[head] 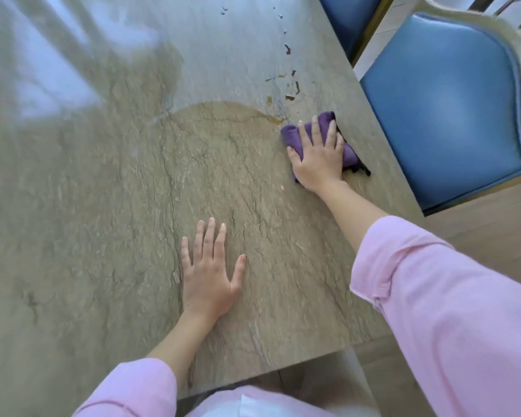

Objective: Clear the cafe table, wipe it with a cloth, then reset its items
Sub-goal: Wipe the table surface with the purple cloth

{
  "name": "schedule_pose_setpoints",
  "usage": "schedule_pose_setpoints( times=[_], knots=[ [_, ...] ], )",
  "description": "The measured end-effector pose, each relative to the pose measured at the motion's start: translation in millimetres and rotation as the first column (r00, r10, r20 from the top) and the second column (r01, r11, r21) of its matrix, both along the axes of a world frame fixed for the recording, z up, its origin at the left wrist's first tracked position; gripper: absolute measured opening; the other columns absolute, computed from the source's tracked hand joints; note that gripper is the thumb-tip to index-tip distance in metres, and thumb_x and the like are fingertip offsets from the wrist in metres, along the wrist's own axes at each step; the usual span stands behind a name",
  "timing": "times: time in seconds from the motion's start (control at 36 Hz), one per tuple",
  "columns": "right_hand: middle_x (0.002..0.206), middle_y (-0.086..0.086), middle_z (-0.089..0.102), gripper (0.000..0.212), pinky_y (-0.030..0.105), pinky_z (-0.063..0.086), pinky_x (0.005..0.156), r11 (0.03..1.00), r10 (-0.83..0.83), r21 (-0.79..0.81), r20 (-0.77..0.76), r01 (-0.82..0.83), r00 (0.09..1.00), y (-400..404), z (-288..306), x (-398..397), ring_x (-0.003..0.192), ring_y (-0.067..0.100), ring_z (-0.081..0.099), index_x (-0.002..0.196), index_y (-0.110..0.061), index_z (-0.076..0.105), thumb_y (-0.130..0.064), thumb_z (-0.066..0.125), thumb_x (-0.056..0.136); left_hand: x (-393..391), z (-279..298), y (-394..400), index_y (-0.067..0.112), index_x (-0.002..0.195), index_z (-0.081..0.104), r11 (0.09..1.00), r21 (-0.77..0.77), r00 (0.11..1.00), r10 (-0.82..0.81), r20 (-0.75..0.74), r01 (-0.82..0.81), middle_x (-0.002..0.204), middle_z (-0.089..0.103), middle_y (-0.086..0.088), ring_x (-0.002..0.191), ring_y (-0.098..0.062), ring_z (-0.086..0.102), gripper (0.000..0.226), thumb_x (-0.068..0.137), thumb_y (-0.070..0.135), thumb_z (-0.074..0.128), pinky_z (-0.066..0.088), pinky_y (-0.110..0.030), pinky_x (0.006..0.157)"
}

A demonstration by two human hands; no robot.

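Head view: the right hand (318, 155) presses flat, fingers straight, on the purple cloth (324, 127) near the right edge of the table (103, 221). The left hand (209, 272) lies flat, fingers spread, holding nothing. The cloth is mostly covered; the far-left tabletop is lost in glare.

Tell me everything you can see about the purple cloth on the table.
The cloth is purple, soft-looking fabric with a dark edge, bunched into a wad. It lies on the stone-look table near its right edge, just below brownish spill marks. The right hand presses flat on it, fingers straight, covering most of it.
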State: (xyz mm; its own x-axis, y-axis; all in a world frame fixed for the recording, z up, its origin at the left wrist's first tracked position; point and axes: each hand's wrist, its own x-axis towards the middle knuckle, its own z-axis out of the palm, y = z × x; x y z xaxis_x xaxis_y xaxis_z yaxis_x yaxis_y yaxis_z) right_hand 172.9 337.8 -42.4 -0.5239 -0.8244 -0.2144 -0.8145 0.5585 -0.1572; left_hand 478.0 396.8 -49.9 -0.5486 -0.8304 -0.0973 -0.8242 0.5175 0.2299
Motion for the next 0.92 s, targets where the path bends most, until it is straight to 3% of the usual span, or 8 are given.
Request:
schedule_pose_setpoints(
  times=[0.11,0.19,0.33,0.47,0.64,0.72,0.83,0.92],
  knots=[
    [0.164,0.002,0.017,0.066,0.047,0.006,0.117,0.954,0.296,-0.055,0.0,-0.296,0.955,37,-3,32,0.15,0.036,0.008,0.156,-0.028,0.023,-0.057,0.026,0.096,-1,-1,0,0.013,0.151,0.03,1.0,-0.006,1.0,0.002,-0.014,-0.002,0.162,0.018,-0.004,0.151,-0.02,0.007,0.072,0.092,0.054,0.036,0.011,-0.056,0.119],
    [0.162,-0.001,0.024,0.063,0.047,0.012,0.119,0.903,0.421,-0.087,-0.015,-0.421,0.907,92,-7,33,0.151,0.032,0.013,0.154,-0.027,0.029,-0.056,0.03,0.098,-1,-1,0,0.013,0.15,0.032,1.0,-0.011,0.999,0.011,-0.035,-0.011,0.161,0.022,-0.003,0.151,-0.02,0.01,0.071,0.092,0.053,0.038,0.01,-0.055,0.119],
    [0.163,0.0,0.024,0.063,0.049,0.017,0.117,0.945,0.313,-0.092,-0.019,-0.314,0.949,138,-8,-32,0.15,0.033,0.016,0.154,-0.025,0.032,-0.053,0.027,0.098,-3,1,1,0.015,0.15,0.032,1.0,0.004,1.0,0.02,-0.023,-0.02,0.161,0.021,-0.001,0.151,-0.018,0.011,0.071,0.092,0.054,0.037,0.012,-0.054,0.12],
    [0.164,0.007,0.015,0.064,0.053,0.009,0.119,0.994,0.106,-0.034,-0.033,-0.107,0.994,64,-6,-98,0.149,0.04,0.009,0.156,-0.021,0.022,-0.052,0.024,0.1,-3,4,2,0.016,0.151,0.032,0.999,0.006,0.999,0.042,-0.025,-0.042,0.161,0.021,0.001,0.15,-0.017,0.011,0.071,0.092,0.055,0.036,0.011,-0.053,0.12],
    [0.166,0.006,0.001,0.064,0.052,-0.003,0.119,0.971,0.241,-0.009,0.018,-0.241,0.97,-56,3,-99,0.15,0.039,-0.004,0.158,-0.022,0.012,-0.052,0.023,0.102,-7,5,2,0.016,0.15,0.033,0.998,-0.017,0.998,0.059,-0.01,-0.059,0.161,0.021,0.001,0.15,-0.017,0.012,0.07,0.092,0.054,0.036,0.013,-0.054,0.12],
    [0.166,0.003,0.003,0.063,0.05,-0.001,0.119,0.913,0.407,-0.019,0.043,-0.407,0.912,-83,5,-76,0.15,0.037,-0.004,0.158,-0.025,0.013,-0.053,0.026,0.102,-7,4,2,0.014,0.151,0.031,0.999,-0.022,0.998,0.048,0.03,-0.048,0.162,0.019,0.0,0.151,-0.018,0.01,0.069,0.094,0.054,0.032,0.012,-0.053,0.12],
    [0.166,-0.004,0.006,0.061,0.045,0.0,0.12,0.719,0.695,-0.072,0.052,-0.691,0.717,-66,4,-48,0.152,0.029,-0.003,0.157,-0.032,0.015,-0.054,0.029,0.101,-4,3,4,0.015,0.152,0.027,0.999,-0.006,0.997,0.046,0.056,-0.046,0.162,0.015,0.001,0.151,-0.017,0.006,0.07,0.096,0.056,0.027,0.006,-0.05,0.121],
    [0.165,-0.006,0.012,0.06,0.042,0.0,0.119,0.661,0.748,-0.118,0.038,-0.741,0.662,-30,1,-51,0.152,0.026,-0.001,0.156,-0.033,0.019,-0.053,0.032,0.101,-14,5,9,0.016,0.151,0.029,0.99,-0.006,0.989,0.141,0.041,-0.141,0.162,0.014,0.003,0.151,-0.011,0.001,0.07,0.095,0.057,0.021,0.0,-0.045,0.122]
  ],
)
